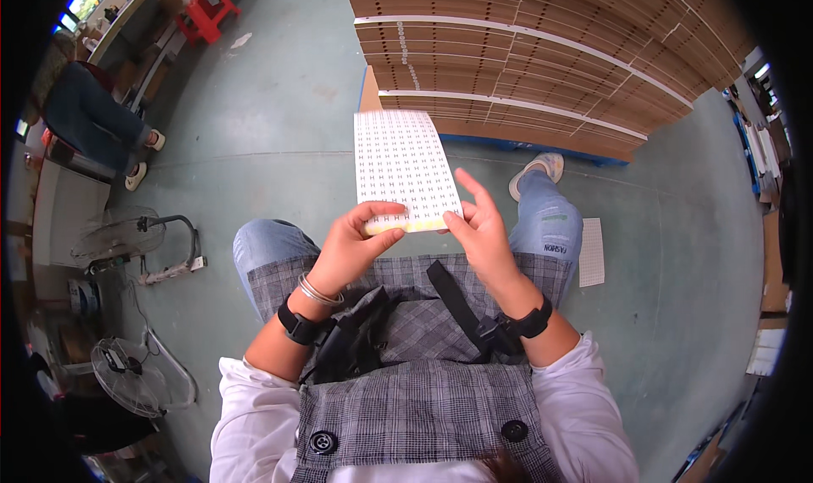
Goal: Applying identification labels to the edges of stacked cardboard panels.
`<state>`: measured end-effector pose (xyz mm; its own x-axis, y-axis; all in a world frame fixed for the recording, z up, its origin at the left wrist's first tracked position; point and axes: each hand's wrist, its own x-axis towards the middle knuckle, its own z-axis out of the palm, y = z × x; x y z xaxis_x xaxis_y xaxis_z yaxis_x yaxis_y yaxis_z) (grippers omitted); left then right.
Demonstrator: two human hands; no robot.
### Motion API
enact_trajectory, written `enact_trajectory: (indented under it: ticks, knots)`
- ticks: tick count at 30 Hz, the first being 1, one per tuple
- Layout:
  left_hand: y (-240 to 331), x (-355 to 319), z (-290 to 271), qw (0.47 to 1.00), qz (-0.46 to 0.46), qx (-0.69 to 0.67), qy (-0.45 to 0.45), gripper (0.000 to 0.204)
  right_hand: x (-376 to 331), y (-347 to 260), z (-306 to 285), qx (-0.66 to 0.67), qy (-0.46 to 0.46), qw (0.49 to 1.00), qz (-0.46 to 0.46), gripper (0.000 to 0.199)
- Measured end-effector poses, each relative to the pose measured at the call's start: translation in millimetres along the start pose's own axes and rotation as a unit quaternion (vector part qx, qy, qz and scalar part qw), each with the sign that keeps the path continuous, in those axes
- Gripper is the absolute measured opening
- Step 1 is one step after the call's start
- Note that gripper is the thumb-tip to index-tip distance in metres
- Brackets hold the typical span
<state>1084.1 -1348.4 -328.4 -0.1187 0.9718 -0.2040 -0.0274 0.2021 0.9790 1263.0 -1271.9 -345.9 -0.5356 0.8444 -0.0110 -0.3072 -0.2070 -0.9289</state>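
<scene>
A white sheet of small labels, printed with rows of tiny dark marks, is held up over my lap. Its near edge shows a yellowish strip. My left hand is closed on the near left part, index finger lying across the sheet and thumb at the edge. At the near right corner, my right hand pinches the sheet with the thumb on top, while its index finger points up and away. The fingers beneath the sheet are hidden.
Stacked flat brown cardboard on a blue pallet stands ahead to the right. A similar white sheet lies on the floor by my right knee. Two fans, a red stool and a seated person are on the left.
</scene>
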Motion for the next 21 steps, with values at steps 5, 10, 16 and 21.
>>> enact_trajectory:
  ticks: [5, 10, 16, 21]
  knots:
    - [6.5, -0.9, -4.6, 0.998, 0.059, 0.033, 0.001, 0.028, 4.7, 7.1, -8.0, -0.086, -0.030, 0.996, 0.014, 0.036]
    - [2.9, 3.7, -10.9, 0.998, 0.065, 0.015, 0.014, 0.029, 9.5, 5.8, -7.2, -0.144, -0.043, 0.988, -0.025, 0.034]
    - [2.3, 12.5, -13.9, 0.993, -0.029, -0.112, 0.024, 0.034, 14.2, -9.8, 0.5, -0.011, -0.027, 0.993, 0.115, 0.035]
    - [5.5, 12.4, -12.0, 0.993, -0.029, -0.116, 0.018, 0.040, 18.0, -5.6, -4.0, 0.013, -0.012, 0.982, 0.188, 0.036]
